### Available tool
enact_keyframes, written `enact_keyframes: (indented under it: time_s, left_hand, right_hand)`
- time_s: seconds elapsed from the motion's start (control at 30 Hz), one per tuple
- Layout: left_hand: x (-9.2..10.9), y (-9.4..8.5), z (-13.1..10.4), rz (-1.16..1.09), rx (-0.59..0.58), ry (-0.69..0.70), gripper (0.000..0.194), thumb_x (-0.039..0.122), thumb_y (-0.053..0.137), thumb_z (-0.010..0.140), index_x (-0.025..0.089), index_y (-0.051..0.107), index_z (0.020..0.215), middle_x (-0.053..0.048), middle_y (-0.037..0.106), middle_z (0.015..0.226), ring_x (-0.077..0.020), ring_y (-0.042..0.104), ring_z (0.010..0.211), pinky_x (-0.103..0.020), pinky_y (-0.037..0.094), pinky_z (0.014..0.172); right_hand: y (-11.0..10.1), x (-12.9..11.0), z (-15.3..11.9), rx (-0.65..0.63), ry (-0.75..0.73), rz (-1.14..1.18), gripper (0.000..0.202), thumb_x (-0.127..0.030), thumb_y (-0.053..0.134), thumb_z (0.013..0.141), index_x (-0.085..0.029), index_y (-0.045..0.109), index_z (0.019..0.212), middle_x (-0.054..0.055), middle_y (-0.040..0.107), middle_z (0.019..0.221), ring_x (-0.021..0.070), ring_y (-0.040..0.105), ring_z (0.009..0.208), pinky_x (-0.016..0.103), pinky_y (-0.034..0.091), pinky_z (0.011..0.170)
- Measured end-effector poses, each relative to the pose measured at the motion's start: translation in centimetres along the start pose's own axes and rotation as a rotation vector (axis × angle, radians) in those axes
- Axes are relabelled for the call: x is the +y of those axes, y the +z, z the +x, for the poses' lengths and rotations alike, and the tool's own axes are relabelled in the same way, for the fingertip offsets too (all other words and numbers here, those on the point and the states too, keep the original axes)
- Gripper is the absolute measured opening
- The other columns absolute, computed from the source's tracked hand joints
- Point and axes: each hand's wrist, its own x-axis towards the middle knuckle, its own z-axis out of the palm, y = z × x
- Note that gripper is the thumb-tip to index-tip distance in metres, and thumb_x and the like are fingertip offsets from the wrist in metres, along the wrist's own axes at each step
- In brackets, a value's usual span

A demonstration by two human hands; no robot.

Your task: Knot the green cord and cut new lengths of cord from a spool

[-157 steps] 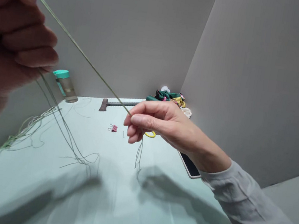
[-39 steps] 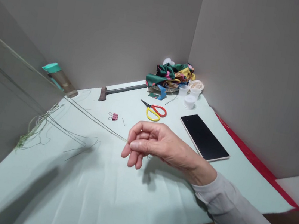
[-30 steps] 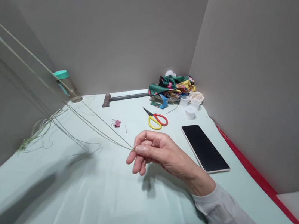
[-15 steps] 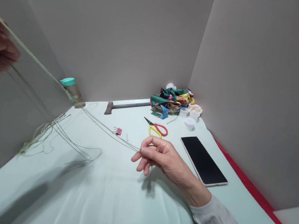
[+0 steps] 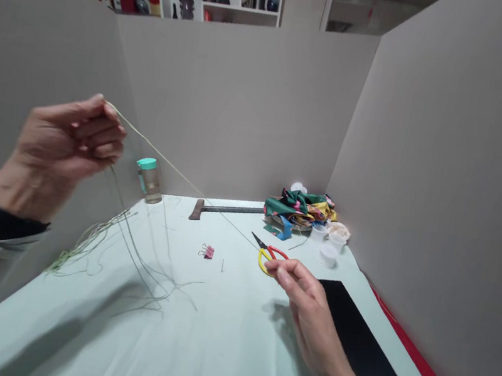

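Raised at the left, my left hand (image 5: 71, 137) is closed around thin green cord (image 5: 165, 158). One stretch of the cord runs down to the right, to my right hand (image 5: 308, 305), which pinches it between thumb and fingertips above the table. Loose strands (image 5: 142, 272) hang from below my left hand onto the pale green cloth. Just beyond my right fingertips lie the scissors (image 5: 263, 257), with one red and one yellow handle. Between the hands, on the cloth, are a pink binder clip (image 5: 207, 251) and a small pin (image 5: 222, 265).
A bundle of cords (image 5: 84, 244) lies along the left edge, near a bottle (image 5: 151, 182) with a turquoise lid. At the back are a hammer-like tool (image 5: 228, 209), patterned fabric (image 5: 300, 207) and small white cups (image 5: 328, 255). A black tablet (image 5: 361, 336) lies right. Grey panels enclose the table.
The view has tilted up, bringing shelves into sight. My left hand has come further into view, still with the cord. My right hand appears further right, near the scissors, still pinching the cord.
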Motion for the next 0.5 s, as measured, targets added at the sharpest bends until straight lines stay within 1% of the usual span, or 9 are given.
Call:
enact_keyframes:
  time_s: [0.07, 0.1, 0.17, 0.2, 0.27, 0.33, 0.37, 0.43, 0.5]
  left_hand:
    - [-0.4, -0.8, 0.3, 0.014, -0.016, -0.017, 0.051, 0.015, 0.034, 0.109, 0.013, 0.062, 0.067, 0.008, 0.03, 0.042, -0.0066, 0.029, 0.036, -0.019, 0.026, 0.033]
    - [-0.6, -1.3, 0.5, 0.017, -0.026, -0.024, 0.045, 0.019, 0.043, 0.109, 0.014, 0.062, 0.069, 0.009, 0.031, 0.044, -0.0064, 0.029, 0.036, -0.018, 0.027, 0.033]
    - [-0.9, -2.5, 0.8, 0.02, -0.048, -0.037, 0.034, 0.026, 0.059, 0.105, 0.016, 0.061, 0.073, 0.011, 0.035, 0.048, -0.0059, 0.03, 0.037, -0.017, 0.028, 0.034]
    - [-1.0, -3.2, 1.0, 0.022, -0.058, -0.046, 0.031, 0.028, 0.064, 0.103, 0.017, 0.061, 0.074, 0.011, 0.037, 0.05, -0.0057, 0.032, 0.037, -0.017, 0.029, 0.034]
    - [-1.2, -4.5, 1.4, 0.024, -0.077, -0.058, 0.029, 0.029, 0.065, 0.102, 0.018, 0.061, 0.076, 0.01, 0.041, 0.053, -0.0053, 0.033, 0.039, -0.017, 0.03, 0.035]
    - [-1.4, -5.8, 1.8, 0.026, -0.088, -0.061, 0.027, 0.029, 0.065, 0.102, 0.016, 0.061, 0.079, 0.01, 0.045, 0.056, -0.0046, 0.036, 0.04, -0.016, 0.033, 0.036]
    - [-1.4, -6.5, 1.9, 0.029, -0.091, -0.062, 0.026, 0.03, 0.065, 0.102, 0.015, 0.062, 0.081, 0.009, 0.047, 0.058, -0.0045, 0.037, 0.041, -0.016, 0.035, 0.037]
    - [-1.5, -8.0, 2.3, 0.039, -0.089, -0.065, 0.024, 0.03, 0.065, 0.102, 0.016, 0.063, 0.083, 0.008, 0.051, 0.061, -0.0048, 0.039, 0.043, -0.016, 0.037, 0.038]
    - [-1.6, -9.6, 2.7, 0.058, -0.076, -0.067, 0.021, 0.03, 0.065, 0.102, 0.016, 0.064, 0.087, 0.006, 0.055, 0.066, -0.0055, 0.042, 0.045, -0.016, 0.038, 0.039]
  right_hand:
    - [-0.1, -0.1, 0.0, 0.052, 0.0, 0.05, 0.038, -0.056, 0.083, 0.076, -0.022, 0.07, 0.082, 0.008, 0.076, 0.111, 0.0301, 0.061, 0.12, 0.052, 0.029, 0.122]
    - [-0.2, -0.2, 0.1, 0.084, 0.0, 0.084, 0.038, -0.056, 0.083, 0.075, -0.021, 0.071, 0.084, 0.008, 0.077, 0.111, 0.0298, 0.063, 0.12, 0.052, 0.03, 0.123]
    - [-0.4, -0.4, 0.3, 0.16, -0.005, 0.166, 0.039, -0.054, 0.086, 0.072, -0.021, 0.069, 0.082, 0.009, 0.077, 0.113, 0.0289, 0.065, 0.122, 0.05, 0.036, 0.122]
    - [-0.7, -0.4, 0.6, 0.201, -0.013, 0.209, 0.039, -0.052, 0.087, 0.07, -0.021, 0.068, 0.081, 0.009, 0.077, 0.113, 0.0283, 0.066, 0.123, 0.048, 0.04, 0.12]
    - [-1.4, -0.6, 1.3, 0.284, -0.036, 0.29, 0.036, -0.046, 0.087, 0.068, -0.02, 0.065, 0.081, 0.011, 0.076, 0.114, 0.0267, 0.068, 0.123, 0.043, 0.049, 0.115]
    - [-2.6, -0.9, 2.0, 0.356, -0.07, 0.352, 0.029, -0.037, 0.082, 0.07, -0.019, 0.064, 0.084, 0.012, 0.076, 0.113, 0.0241, 0.071, 0.117, 0.039, 0.058, 0.105]
    - [-3.3, -1.1, 2.4, 0.386, -0.095, 0.374, 0.025, -0.033, 0.078, 0.07, -0.019, 0.063, 0.084, 0.012, 0.075, 0.109, 0.0219, 0.074, 0.11, 0.036, 0.062, 0.099]
    - [-4.8, -1.5, 2.9, 0.426, -0.164, 0.396, 0.018, -0.024, 0.072, 0.07, -0.021, 0.058, 0.081, 0.006, 0.071, 0.09, 0.0155, 0.074, 0.086, 0.032, 0.067, 0.084]
    - [-6.3, -2.2, 3.0, 0.419, -0.259, 0.387, 0.023, -0.017, 0.07, 0.069, -0.022, 0.048, 0.072, -0.004, 0.053, 0.068, 0.0083, 0.061, 0.06, 0.024, 0.065, 0.066]
